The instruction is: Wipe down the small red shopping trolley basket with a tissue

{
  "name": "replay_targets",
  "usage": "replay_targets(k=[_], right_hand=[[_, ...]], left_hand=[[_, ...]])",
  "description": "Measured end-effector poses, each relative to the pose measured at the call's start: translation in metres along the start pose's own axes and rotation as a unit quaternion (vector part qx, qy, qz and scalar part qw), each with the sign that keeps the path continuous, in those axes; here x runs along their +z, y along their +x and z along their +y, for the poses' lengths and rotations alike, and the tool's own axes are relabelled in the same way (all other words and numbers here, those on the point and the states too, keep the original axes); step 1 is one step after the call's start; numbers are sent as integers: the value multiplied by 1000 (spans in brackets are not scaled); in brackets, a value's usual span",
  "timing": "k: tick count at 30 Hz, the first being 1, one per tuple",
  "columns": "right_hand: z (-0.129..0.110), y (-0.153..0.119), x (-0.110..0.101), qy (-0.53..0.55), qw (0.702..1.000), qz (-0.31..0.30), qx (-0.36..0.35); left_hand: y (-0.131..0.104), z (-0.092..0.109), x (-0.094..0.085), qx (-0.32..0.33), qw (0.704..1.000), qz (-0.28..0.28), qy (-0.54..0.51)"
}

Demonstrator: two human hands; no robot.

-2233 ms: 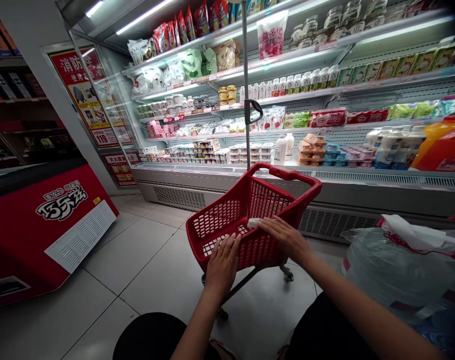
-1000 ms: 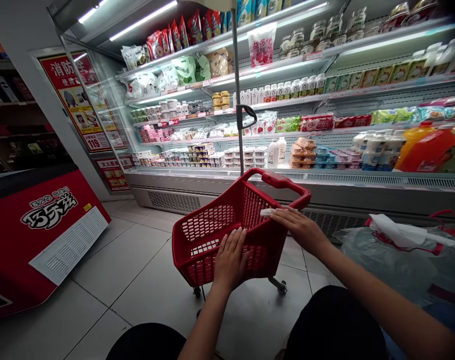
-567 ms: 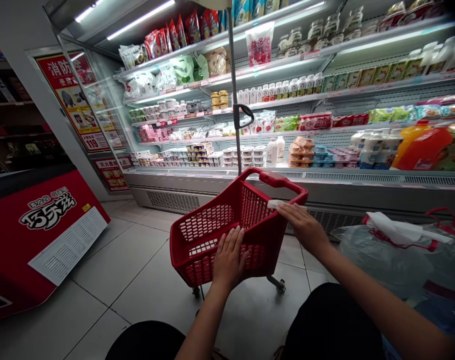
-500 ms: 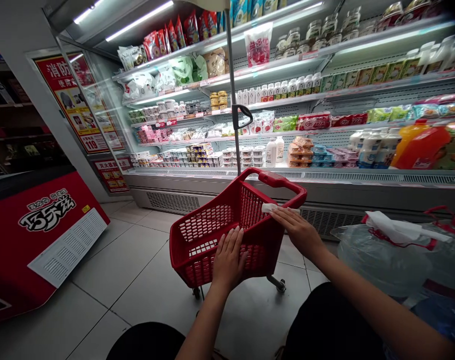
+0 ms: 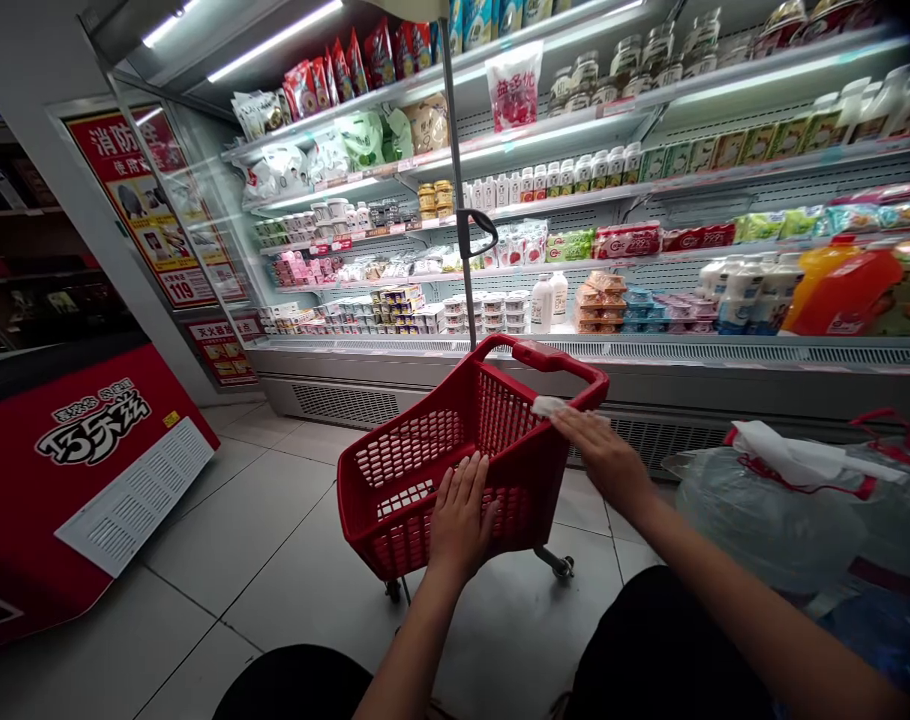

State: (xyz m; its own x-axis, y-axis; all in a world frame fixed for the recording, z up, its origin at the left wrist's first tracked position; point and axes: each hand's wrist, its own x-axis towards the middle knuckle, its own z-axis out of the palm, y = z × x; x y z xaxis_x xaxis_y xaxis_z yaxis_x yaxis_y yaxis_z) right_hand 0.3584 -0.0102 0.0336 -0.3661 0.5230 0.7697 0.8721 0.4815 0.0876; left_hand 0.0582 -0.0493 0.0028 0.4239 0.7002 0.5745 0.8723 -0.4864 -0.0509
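Red shopping cart (image 5: 534, 468) under both hands, white wipe at the right fingertips

The cart stands on the tiled floor (image 5: 260, 530), its near side rim directly beneath the left fingers and its push handle (image 5: 552, 357) just beyond the right ones. The left hand (image 5: 459, 515) grasps nothing: its fingers lie straight and close together over the rim, with the thumb a little apart. The right hand (image 5: 605, 455) has its fingers extended, holding the white wipe (image 5: 549, 406) against the rim near the handle's lower end; its thumb is hidden, so how it grips cannot be told. The cart's open basket lies to the left of the right fingertips and beyond the left ones. Past both sets of fingers rise a metal pole (image 5: 456, 130) with a black loop (image 5: 466, 235) and the stocked refrigerated case (image 5: 335, 360). Well to the left of the left fingers is a red freezer (image 5: 20, 480); right of the right hand, large clear bottles (image 5: 762, 520).
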Motion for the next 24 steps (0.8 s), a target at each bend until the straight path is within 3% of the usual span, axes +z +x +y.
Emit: replay_targets(k=[2, 4, 6, 9, 11, 14, 17, 19, 21, 24], right_hand=[[-15, 3, 6, 16, 999, -19, -34], [-11, 7, 4, 26, 997, -35, -60], [9, 11, -2, 22, 998, -35, -55], [43, 18, -11, -5, 1000, -9, 6], [49, 20, -10, -10, 999, 4, 37], [22, 18, 4, 8, 1000, -7, 28], [-24, 14, 20, 30, 999, -31, -18], [-42, 13, 25, 45, 996, -44, -58], [-41, 15, 21, 55, 993, -54, -94], [-13, 19, 7, 42, 994, -52, -88]], left_hand=[[1, -1, 0, 2, 1000, -2, 1], [1, -4, -1, 7, 1000, -5, 1], [0, -6, -1, 12, 1000, -9, -2], [-1, -7, 0, 8, 1000, -9, -8], [-1, -5, 0, 4, 1000, -11, -11], [0, -1, -1, 2, 1000, -19, -17], [1, 2, -1, -1, 999, -27, -19], [1, 2, 0, -1, 999, -29, -15], [1, 1, 1, 3, 1000, -28, -9], [1, 1, 3, 7, 1000, -18, -1]])
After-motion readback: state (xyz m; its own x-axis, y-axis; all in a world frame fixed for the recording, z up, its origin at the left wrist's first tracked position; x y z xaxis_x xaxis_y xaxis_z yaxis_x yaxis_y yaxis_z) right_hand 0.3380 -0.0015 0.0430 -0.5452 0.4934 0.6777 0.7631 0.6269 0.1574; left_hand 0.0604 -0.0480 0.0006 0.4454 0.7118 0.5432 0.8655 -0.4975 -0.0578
